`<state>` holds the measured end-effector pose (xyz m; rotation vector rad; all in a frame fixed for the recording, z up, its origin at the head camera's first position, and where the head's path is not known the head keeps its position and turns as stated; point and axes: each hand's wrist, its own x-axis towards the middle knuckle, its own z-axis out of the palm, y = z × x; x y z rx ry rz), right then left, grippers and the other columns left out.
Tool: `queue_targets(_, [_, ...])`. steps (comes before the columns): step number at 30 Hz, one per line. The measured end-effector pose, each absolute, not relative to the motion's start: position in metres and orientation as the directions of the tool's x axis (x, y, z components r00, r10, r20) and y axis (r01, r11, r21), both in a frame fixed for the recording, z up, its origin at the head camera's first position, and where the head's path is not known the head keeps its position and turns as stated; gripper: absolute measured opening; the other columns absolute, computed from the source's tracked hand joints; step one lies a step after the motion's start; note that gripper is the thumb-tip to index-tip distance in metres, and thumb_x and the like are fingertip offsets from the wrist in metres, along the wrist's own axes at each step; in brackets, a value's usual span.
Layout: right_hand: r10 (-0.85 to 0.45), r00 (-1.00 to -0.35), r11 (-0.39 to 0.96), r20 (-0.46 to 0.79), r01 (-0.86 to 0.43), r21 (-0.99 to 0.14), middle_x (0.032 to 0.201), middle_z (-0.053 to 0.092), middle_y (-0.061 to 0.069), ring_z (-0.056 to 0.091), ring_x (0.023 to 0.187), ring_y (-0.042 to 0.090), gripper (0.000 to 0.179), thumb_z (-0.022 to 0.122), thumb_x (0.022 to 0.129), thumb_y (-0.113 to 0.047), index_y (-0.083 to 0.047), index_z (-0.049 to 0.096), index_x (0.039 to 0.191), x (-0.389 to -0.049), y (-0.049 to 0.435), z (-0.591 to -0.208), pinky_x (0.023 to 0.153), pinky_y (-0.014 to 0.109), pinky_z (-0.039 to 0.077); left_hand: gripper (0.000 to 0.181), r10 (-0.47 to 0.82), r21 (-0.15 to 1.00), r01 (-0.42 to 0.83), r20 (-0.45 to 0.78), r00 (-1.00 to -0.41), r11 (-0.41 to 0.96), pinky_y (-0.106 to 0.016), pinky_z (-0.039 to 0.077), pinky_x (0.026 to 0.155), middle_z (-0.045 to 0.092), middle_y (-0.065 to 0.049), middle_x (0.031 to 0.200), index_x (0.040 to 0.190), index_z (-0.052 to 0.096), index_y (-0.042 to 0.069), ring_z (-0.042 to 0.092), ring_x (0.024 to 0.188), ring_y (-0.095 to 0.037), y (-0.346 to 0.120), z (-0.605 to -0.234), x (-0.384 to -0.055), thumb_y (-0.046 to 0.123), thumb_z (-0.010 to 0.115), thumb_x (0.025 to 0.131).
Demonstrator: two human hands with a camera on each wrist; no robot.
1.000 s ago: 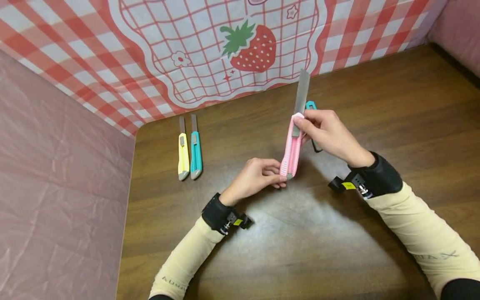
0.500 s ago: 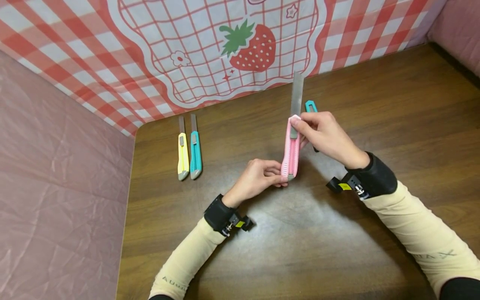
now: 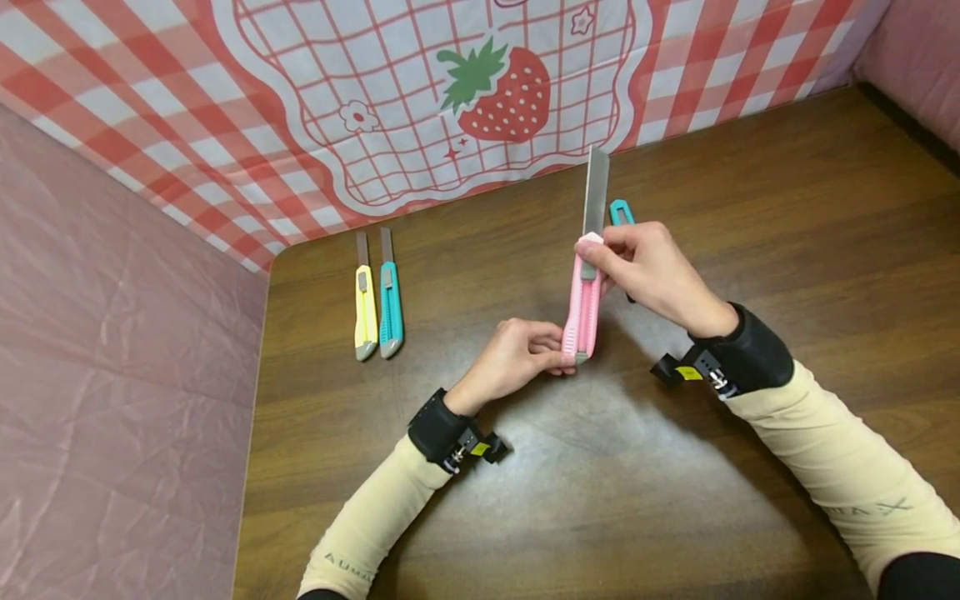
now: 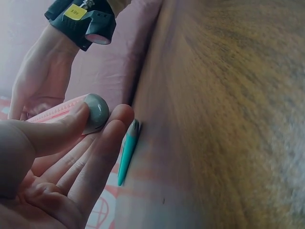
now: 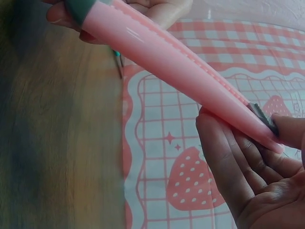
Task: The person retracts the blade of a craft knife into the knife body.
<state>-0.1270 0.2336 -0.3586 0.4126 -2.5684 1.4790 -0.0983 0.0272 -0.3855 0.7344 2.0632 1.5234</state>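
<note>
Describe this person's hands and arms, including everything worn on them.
The left hand and right hand are bare, without gloves. Each has a wide black wristband carrying a small black camera on a metal bracket with a yellow label. Beyond the bands are cream-coloured fabric sleeves printed with dark lettering, then black fabric at the picture's edge.

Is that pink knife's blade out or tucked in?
Out: in the head view, the long metal blade sticks out beyond the top of the pink handle.
</note>
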Motion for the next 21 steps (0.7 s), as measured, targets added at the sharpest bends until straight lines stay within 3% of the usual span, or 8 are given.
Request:
queue_targets(8, [-0.182, -0.944, 0.486, 0.273, -0.328, -0.81, 0.056, 0.059, 0.007, 0.055, 0.049, 0.013, 0.022, 0.06, 0.092, -0.021, -0.007, 0.065, 0.076, -0.127, 0.236, -0.359, 0.039, 0.015, 0.042, 0.01, 0.663, 0.972, 0.101, -0.066, -0.746, 0.211, -0.038, 0.061, 0.061, 0.071, -0.014, 0.077, 0.09, 0.066, -0.002, 0.067, 0.067, -0.02, 0.028, -0.418, -0.109, -0.001, 0.069, 0.081])
queue_targets(21, [-0.205, -0.94, 0.512, 0.274, -0.341, -0.788, 0.06, 0.061, 0.006, 0.054, 0.053, 0.014, 0.02, 0.06, 0.092, -0.023, -0.008, 0.066, 0.08, -0.127, 0.237, -0.36, 0.042, 0.017, 0.041, 0.011, 0.664, 0.973, 0.093, -0.073, -0.745, 0.211, -0.049, 0.059, 0.065, 0.068, -0.026, 0.08, 0.092, 0.064, -0.012, 0.066, 0.07, -0.032, 0.029, -0.391, -0.099, -0.009, 0.064, 0.081])
